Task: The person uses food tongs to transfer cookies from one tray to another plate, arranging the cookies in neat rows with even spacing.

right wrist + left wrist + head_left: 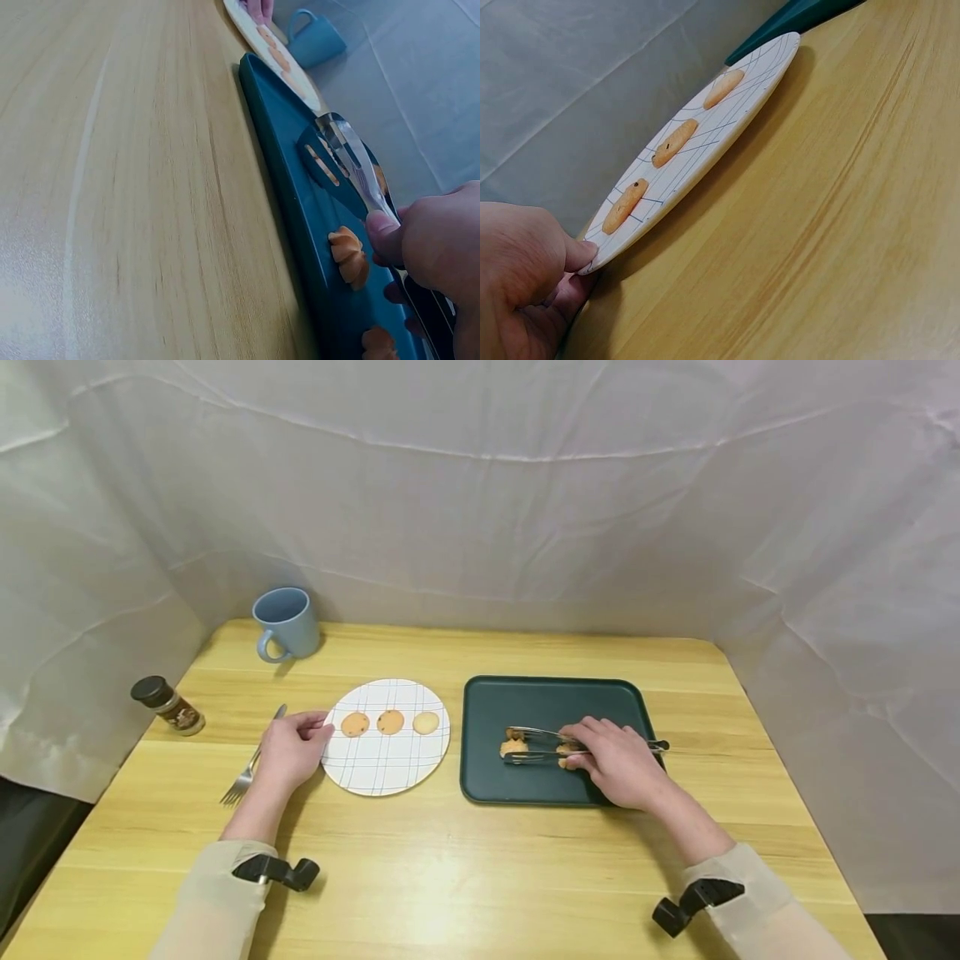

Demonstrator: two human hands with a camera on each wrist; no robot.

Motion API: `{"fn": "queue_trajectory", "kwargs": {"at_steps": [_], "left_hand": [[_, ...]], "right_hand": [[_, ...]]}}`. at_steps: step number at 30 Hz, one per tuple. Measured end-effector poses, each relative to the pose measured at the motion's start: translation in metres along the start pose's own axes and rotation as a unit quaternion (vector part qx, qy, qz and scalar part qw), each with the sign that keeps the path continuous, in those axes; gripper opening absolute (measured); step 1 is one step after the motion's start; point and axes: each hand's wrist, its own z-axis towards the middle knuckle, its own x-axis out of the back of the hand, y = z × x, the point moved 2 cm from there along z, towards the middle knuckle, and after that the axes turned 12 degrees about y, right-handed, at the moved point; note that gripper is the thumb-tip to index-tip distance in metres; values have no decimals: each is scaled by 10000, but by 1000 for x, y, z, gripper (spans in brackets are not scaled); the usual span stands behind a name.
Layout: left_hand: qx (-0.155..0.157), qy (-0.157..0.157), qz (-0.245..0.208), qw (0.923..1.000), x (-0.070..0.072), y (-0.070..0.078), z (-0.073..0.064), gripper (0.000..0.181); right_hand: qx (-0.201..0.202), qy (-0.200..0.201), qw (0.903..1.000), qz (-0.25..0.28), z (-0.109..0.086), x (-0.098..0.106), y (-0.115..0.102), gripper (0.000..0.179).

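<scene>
Wooden table, green tray on it. Checked plate just beside, rim pinched in my left hand. Tongs over tray, my right hand wrapped round, blades parted; can't tell if biscuit at tips is clamped. Three flat cookies on plate.

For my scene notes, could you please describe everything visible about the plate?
The plate is round and white with thin crossing lines and looks ceramic. It lies face up, seemingly on the table, left of the green tray. Three cookies form a row across it; the left hand pinches its left edge.
</scene>
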Motion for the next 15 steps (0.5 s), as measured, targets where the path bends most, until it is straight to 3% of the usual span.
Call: {"fn": "queue_trajectory", "kwargs": {"at_steps": [15], "left_hand": [[-35, 3, 27, 10000, 1, 1, 0, 31]], "right_hand": [[-33, 194, 9998, 104, 2, 6, 0, 38]]}}
